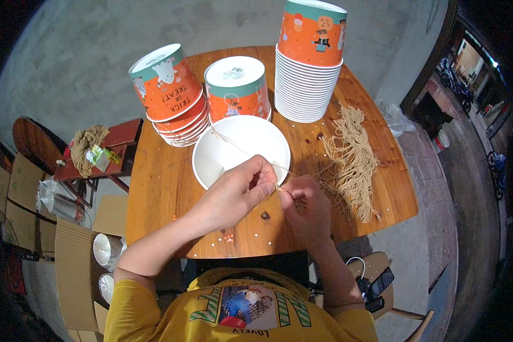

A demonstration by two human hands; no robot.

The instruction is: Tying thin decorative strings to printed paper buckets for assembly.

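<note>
My left hand (240, 185) and my right hand (306, 206) meet over the near side of the white paper bucket, fingertips pinched together. Between them is a small bit of thin beige cord (279, 187); its knot or end is too small to make out. From there the cord runs up across the open mouth of the paper bucket (212, 162) to its far left rim. This bucket lies tipped with its white inside toward me. Right of my right hand, a loose bundle of beige cords (354, 165) is spread on the table.
Around the wooden table's (382, 196) far side stand a leaning stack of orange and green buckets (168, 91), an upside-down bucket (236, 85) and a tall stack (308, 80). A red bench (117, 151) holds more cord at left. Cardboard boxes (74, 268) are below it.
</note>
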